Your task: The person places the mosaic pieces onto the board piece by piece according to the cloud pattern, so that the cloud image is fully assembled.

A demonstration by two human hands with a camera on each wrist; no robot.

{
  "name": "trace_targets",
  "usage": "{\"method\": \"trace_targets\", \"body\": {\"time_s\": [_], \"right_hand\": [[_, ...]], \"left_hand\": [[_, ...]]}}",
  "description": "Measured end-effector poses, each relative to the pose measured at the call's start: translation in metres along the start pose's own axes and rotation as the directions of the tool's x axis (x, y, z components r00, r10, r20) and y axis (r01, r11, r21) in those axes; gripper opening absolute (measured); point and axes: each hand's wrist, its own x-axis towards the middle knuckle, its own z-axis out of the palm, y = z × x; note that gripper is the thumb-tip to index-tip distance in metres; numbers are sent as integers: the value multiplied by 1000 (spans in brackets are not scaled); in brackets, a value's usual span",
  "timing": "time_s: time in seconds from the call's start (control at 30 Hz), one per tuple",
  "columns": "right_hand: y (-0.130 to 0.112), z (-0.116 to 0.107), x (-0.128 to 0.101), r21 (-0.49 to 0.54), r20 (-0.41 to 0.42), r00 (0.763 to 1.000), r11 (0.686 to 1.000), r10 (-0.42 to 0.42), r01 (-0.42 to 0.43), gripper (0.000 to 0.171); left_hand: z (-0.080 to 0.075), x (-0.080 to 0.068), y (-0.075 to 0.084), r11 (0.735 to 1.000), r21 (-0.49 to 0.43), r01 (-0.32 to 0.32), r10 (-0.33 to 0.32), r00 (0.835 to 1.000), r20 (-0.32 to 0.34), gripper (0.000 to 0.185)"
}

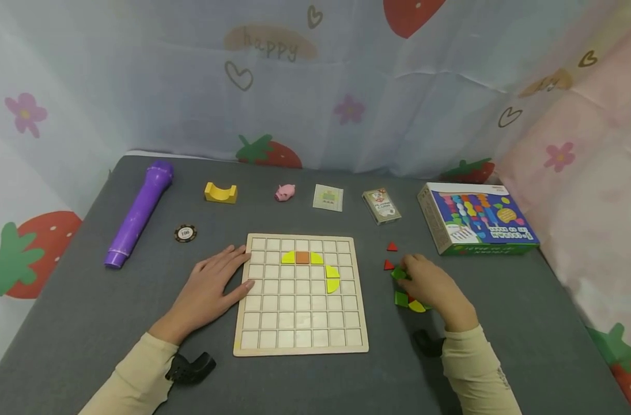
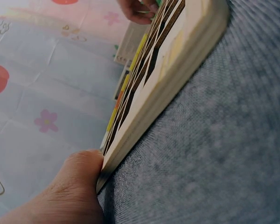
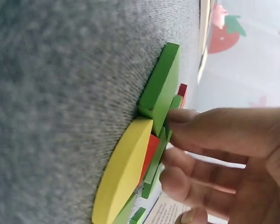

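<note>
A wooden grid board (image 1: 301, 323) lies mid-table, with yellow quarter-round pieces (image 1: 332, 278) and an orange square (image 1: 302, 257) set in its upper cells. My left hand (image 1: 216, 285) lies flat on the table, fingers straight against the board's left edge (image 2: 177, 70), where a fingertip (image 2: 79, 177) touches it. Right of the board my right hand (image 1: 429, 283) rests over a small pile of pieces. Its fingertips (image 3: 182, 116) touch a green piece (image 3: 161, 84) beside a yellow piece (image 3: 123, 172) and a red one (image 3: 150, 150). No pinch shows.
Two red triangles (image 1: 392, 246) lie beyond the pile. Along the back stand a purple torch (image 1: 139, 213), yellow arch block (image 1: 220, 192), pink pig (image 1: 284, 192), small packet (image 1: 328, 197), card deck (image 1: 381, 206) and colourful box (image 1: 476, 218). A poker chip (image 1: 185, 233) lies left. Printed cloth walls surround the table.
</note>
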Motion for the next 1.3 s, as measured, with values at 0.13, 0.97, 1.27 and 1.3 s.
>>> {"method": "trace_targets", "body": {"time_s": [0.13,0.97,1.27,1.3], "right_hand": [[1,2,0,16,3,1000,1000,-17,17,32],[-67,-3,15,-10,-52,956,957,-289,289,33],[-98,12,37,34,-6,930,930,-366,366,30],[-100,13,38,24,-4,927,927,-375,375,29]], "left_hand": [[0,0,0,1000,0,2,-2,1000,3,62],[0,-1,0,1000,5,6,-6,1000,10,63],[0,0,-1,1000,8,7,-8,1000,7,63],[0,0,-1,1000,8,8,-8,1000,7,63]]}}
